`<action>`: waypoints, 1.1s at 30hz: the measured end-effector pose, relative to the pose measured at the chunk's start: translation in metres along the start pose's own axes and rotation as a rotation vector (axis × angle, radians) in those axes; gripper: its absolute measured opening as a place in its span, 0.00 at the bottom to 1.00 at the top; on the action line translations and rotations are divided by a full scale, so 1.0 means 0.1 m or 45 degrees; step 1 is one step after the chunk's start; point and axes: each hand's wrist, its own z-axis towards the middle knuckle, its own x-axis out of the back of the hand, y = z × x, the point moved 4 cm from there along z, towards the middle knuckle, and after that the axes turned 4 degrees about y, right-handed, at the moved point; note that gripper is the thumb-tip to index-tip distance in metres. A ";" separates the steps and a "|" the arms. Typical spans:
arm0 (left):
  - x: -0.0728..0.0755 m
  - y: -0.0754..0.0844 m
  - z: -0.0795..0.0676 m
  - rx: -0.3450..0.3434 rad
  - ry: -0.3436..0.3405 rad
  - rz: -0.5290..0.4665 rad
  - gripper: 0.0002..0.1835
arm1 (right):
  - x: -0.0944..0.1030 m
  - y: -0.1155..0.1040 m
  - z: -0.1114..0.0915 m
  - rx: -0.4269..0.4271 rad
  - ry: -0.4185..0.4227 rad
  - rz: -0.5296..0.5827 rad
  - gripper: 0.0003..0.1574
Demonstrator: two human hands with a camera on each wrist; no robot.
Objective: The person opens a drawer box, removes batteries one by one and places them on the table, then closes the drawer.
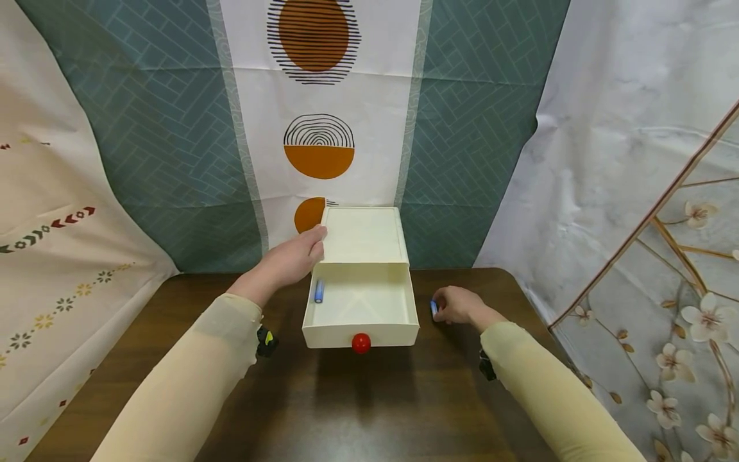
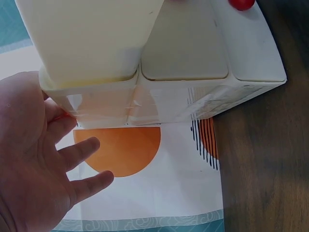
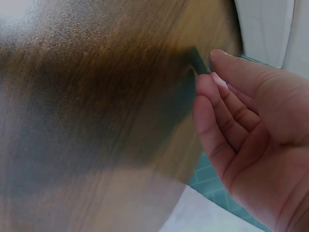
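Note:
A cream drawer box (image 1: 364, 234) stands on the table with its drawer (image 1: 360, 335) pulled out, a red round knob (image 1: 361, 343) on its front. Inside, along the left wall, lies a blue battery (image 1: 319, 290). My left hand (image 1: 294, 256) touches the box's upper left side; in the left wrist view its fingers (image 2: 79, 152) spread, fairly straight, at the casing's edge, the thumb hidden. Right of the drawer, my right hand (image 1: 458, 304) pinches a second blue battery (image 1: 434, 308) by the fingertips, low over the table. In the right wrist view fingers mostly hide that battery.
The dark wooden table (image 1: 369, 410) carries the box near its back edge. A patterned cloth (image 1: 369, 173) hangs right behind the box. More cloth drapes hang on the left (image 1: 52, 256) and right (image 1: 612, 160), close to the table's sides.

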 end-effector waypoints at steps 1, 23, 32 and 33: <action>0.00 0.00 0.00 0.001 -0.001 0.000 0.34 | 0.01 -0.05 -0.04 -0.016 -0.003 0.004 0.26; -0.01 0.00 0.00 -0.014 0.006 -0.019 0.33 | 0.02 -0.20 -0.22 -0.090 0.037 0.006 0.29; -0.01 0.01 -0.01 -0.002 -0.001 -0.029 0.34 | 0.02 -0.18 -0.25 -0.074 0.068 0.019 0.31; -0.01 0.01 -0.01 -0.001 -0.002 -0.030 0.34 | 0.02 -0.18 -0.26 -0.078 0.067 0.018 0.32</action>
